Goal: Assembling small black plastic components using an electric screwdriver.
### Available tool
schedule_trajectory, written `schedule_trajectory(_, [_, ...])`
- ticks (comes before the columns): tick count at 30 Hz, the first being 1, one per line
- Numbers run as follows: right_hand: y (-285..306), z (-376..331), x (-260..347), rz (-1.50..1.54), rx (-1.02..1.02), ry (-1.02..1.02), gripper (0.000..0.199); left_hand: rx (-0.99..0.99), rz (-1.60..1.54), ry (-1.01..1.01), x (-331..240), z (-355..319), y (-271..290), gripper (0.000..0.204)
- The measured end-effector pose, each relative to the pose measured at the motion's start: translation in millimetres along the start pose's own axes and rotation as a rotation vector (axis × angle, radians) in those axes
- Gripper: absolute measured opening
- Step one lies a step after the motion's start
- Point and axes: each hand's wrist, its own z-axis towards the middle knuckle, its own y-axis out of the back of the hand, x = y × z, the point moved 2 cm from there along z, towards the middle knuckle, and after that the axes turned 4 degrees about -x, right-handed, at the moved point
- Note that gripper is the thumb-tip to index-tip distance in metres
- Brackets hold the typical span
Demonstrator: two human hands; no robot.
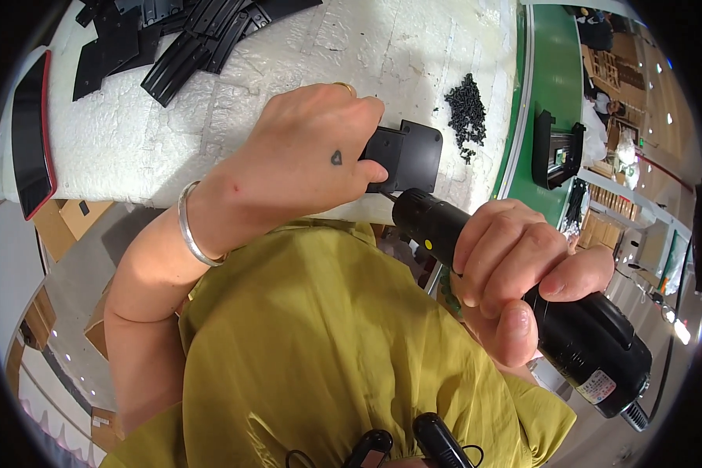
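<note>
My left hand (320,144) is closed on the left side of a flat black plastic part (423,156), pressing it to the padded white tabletop. The thumb lies along the part's near edge; the other fingers are mostly hidden behind the hand. My right hand (515,273) wraps round a black electric screwdriver (593,343). Its bit points up and left at the near edge of the part, close to my left thumb. Whether the bit sits in a screw I cannot tell. Beyond the part, to its right, lies a pile of small black screws (466,109).
Several black plastic parts (171,62) are heaped at the far left. A black, red-edged panel (33,132) lies at the left edge. On the green surface (550,70) to the right stands a black frame-like part (558,152). Cardboard boxes (70,218) are below the table at left.
</note>
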Motion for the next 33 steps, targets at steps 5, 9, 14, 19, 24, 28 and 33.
schedule_trajectory(5, [-0.4,1.2,1.9,-0.018,0.017,-0.02,0.027,0.0,-0.004,0.012,0.6,-0.7,-1.2,0.035])
schedule_trajectory(9, [-1.2,0.1,1.4,-0.016,0.004,-0.015,0.027,-0.061,-0.007,-0.017,0.7,-2.5,-4.1,0.035])
schedule_trajectory(14, [-6.6,-2.8,-0.7,0.031,-0.056,0.011,0.026,0.082,0.075,0.109,-6.9,7.9,3.9,0.038])
schedule_trajectory(19, [22.9,3.2,32.1,0.371,-0.132,0.175,0.028,-0.135,-0.133,0.157,2.4,11.1,10.3,0.041])
schedule_trajectory(24, [24.9,-2.4,18.7,0.194,-0.565,-0.014,0.048,-0.487,-1.117,0.271,-16.7,-3.7,32.1,0.048])
schedule_trajectory(28, [20.7,-15.9,-20.7,0.205,-0.535,-0.208,0.07,-0.553,-0.999,0.062,-39.4,-4.1,21.9,0.055])
schedule_trajectory(33, [11.0,-15.4,-13.1,0.122,-0.54,-0.446,0.073,-0.301,-0.936,0.145,-49.8,-14.6,22.8,0.056])
